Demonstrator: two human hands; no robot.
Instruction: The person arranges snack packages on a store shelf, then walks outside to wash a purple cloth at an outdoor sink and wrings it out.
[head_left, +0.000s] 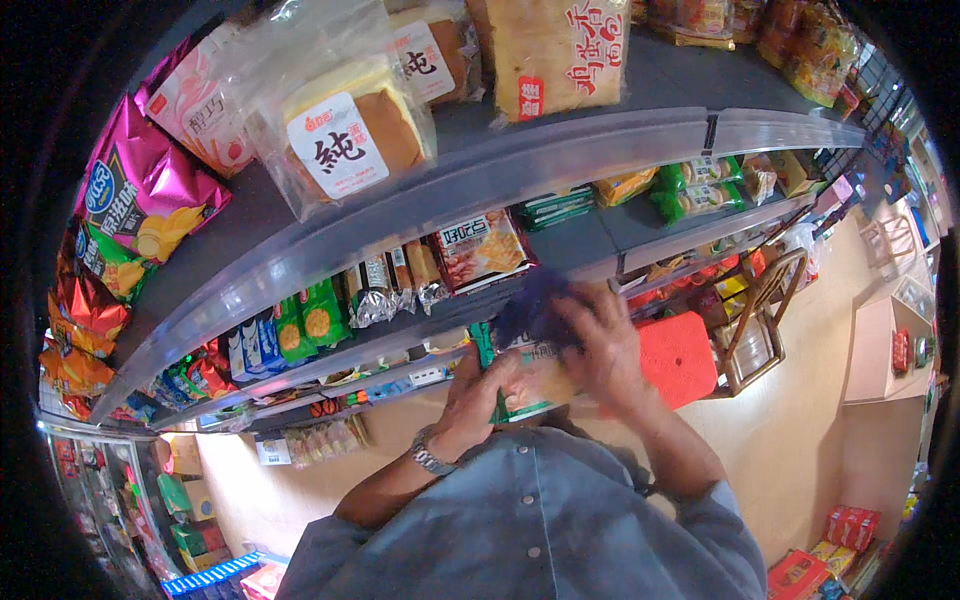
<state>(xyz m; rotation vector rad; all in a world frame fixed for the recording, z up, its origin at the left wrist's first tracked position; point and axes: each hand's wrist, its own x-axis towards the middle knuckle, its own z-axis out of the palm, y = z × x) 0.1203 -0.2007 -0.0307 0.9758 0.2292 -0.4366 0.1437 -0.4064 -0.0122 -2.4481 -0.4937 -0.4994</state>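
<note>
Close to my chest, my left hand (477, 397) grips a flat green and tan snack packet (531, 384) by its left side. A dark purple cloth (529, 313) is bunched in my right hand (606, 345) over the packet's upper part, which it partly hides. Motion blurs this hand and the cloth. Just beyond them, on the middle shelf, sits a dark red biscuit packet (482, 251). Green stacked packets (556, 208) lie to its right, and foil-ended biscuit rolls (371, 289) stand to its left.
Above, a clear-fronted shelf edge (450, 187) curves across, with bagged cakes (352, 142) and a pink crisp bag (150, 180) behind it. At right stand a red stool (675, 358) and a wooden chair (757, 330). Cartons (191, 499) fill a rack at lower left.
</note>
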